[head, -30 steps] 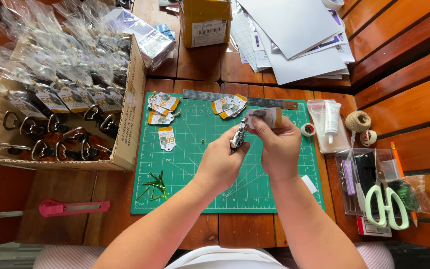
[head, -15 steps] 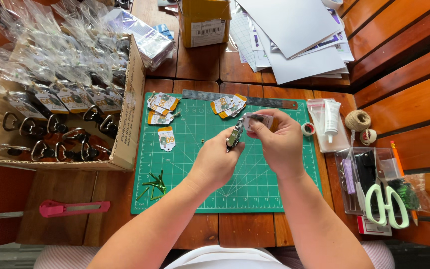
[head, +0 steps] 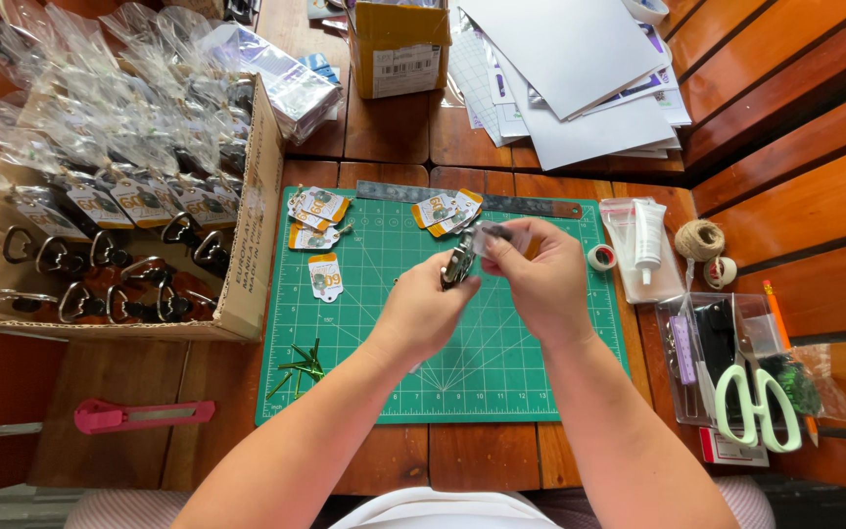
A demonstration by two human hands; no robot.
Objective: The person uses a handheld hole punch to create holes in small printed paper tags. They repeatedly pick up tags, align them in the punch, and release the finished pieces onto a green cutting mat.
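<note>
Frame centre, above the green cutting mat [head: 501, 372]: left hand [head: 423, 313] grasps a metal keyring clip [head: 458, 266], long axis near-upright. Right hand [head: 540, 279] pinches a small clear bag [head: 490, 237] touching the clip's upper right.

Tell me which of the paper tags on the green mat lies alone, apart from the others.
The single tag low on the mat's left side, below the left cluster; the remaining tags overlap in a second cluster near the ruler.
</note>
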